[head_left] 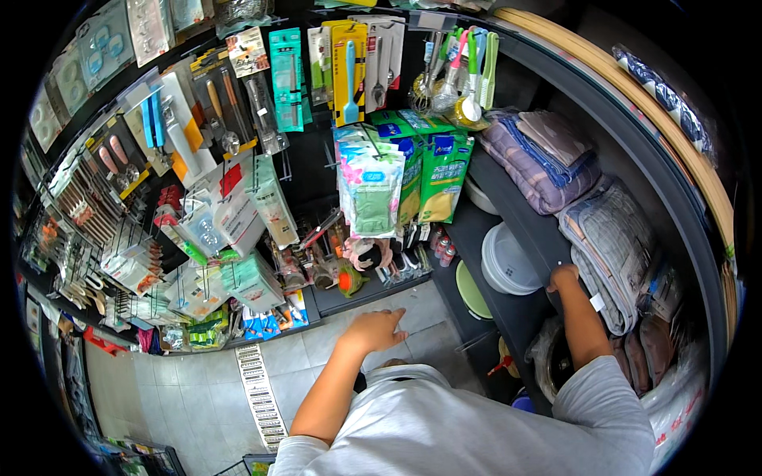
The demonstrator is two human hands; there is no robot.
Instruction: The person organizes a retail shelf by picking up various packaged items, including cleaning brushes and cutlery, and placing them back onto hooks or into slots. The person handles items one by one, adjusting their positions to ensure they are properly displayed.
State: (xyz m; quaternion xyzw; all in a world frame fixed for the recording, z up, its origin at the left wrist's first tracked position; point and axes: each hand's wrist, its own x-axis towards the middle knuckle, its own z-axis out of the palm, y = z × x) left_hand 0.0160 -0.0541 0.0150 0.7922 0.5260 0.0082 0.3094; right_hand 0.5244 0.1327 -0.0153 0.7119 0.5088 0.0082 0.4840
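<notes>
My left hand (pixel 373 331) hangs in the air over the tiled floor, its index finger stretched out toward the right. Nothing is in it. My right hand (pixel 563 278) is at the front edge of a dark shelf (pixel 530 230), its fingers curled over the rim. Just left of that hand, on the level below, stands a round whitish plastic tub (pixel 512 260). Close on its right lie folded grey checked blankets (pixel 609 230) in clear wrapping. Farther back on the same shelf is a folded purple plaid blanket (pixel 533 163).
Ahead hang packs of cleaning cloths (pixel 375 194) and green-yellow packs (pixel 444 178). Kitchen tools (pixel 351 83) on cards fill the left rack. A green round lid (pixel 474 289) sits low on the right. Wire baskets (pixel 151 458) show at the lower left.
</notes>
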